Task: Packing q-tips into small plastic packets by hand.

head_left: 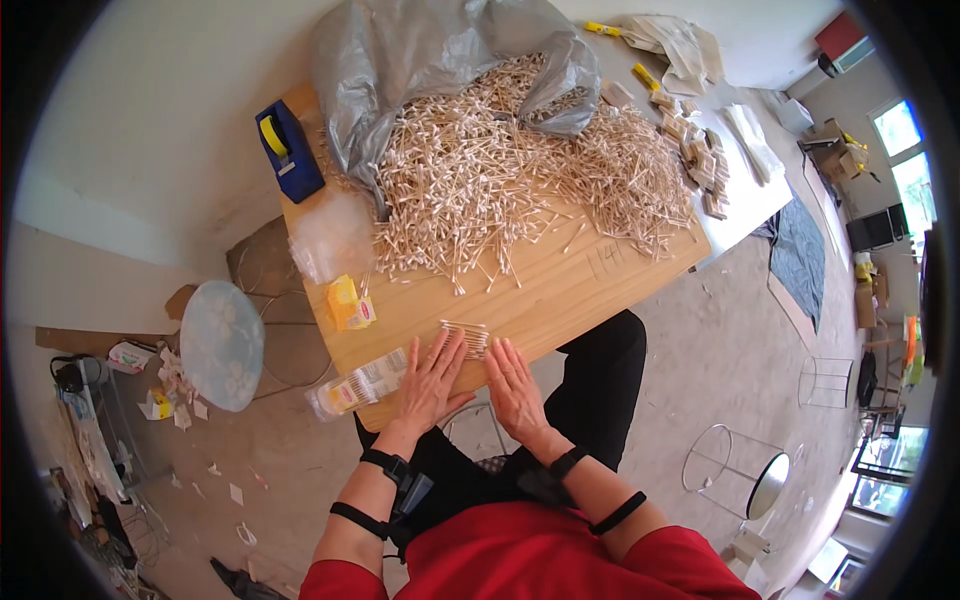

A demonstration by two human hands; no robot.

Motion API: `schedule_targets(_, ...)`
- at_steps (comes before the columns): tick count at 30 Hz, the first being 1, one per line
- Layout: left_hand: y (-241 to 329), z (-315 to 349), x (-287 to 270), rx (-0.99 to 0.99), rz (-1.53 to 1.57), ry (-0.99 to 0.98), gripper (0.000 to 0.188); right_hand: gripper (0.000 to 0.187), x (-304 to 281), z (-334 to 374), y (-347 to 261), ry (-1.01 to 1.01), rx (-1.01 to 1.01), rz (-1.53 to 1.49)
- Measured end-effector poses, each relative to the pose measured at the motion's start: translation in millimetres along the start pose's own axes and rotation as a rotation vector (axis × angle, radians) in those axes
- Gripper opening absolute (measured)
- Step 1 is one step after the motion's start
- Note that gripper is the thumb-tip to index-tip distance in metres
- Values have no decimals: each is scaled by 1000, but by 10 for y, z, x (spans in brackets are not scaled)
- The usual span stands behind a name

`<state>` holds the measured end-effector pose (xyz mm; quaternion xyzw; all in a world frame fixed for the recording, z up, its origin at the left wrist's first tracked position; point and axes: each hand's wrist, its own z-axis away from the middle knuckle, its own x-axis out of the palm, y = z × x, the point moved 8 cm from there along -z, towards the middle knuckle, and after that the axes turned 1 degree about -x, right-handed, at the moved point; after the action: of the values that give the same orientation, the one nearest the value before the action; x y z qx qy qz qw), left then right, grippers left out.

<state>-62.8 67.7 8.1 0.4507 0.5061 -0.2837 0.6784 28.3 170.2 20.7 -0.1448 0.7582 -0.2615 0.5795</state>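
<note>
A small row of cotton swabs [472, 334] lies near the front edge of the wooden table [420, 303]. My left hand [430, 385] rests flat with its fingers stretched over the row's left end. At the other end, my right hand [516, 392] lies with straight fingers, its tips beside the swabs. Neither hand grips anything. Left of my left hand are clear packs of cotton swabs [362, 384]. Yellow printed cards [348, 304] sit just behind those packs, with clear plastic bags [335, 238] farther back.
A large heap of loose cotton swabs [450, 190] spills from a grey plastic bag [375, 60] across the table's back. A blue tape dispenser [290, 155] stands at the back left. Bundled swabs [702, 160] lie at the far right. Stools [222, 345] stand on the floor.
</note>
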Motion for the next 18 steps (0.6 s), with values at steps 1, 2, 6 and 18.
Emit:
schedule_targets(1,3,-9,-5,4,0,-2,97,58,49,26,-29,-44,-46,42)
schedule_targets(2,9,-12,-4,14,-27,-13,97,59,101,58,-62,-88,-93,84)
schedule_targets(6,47,-14,-28,40,-65,-44,97,62,157,141,-72,-133,-81,114)
schedule_targets(18,-39,10,-172,-13,109,28,98,75,87,128,-33,-124,-24,-49)
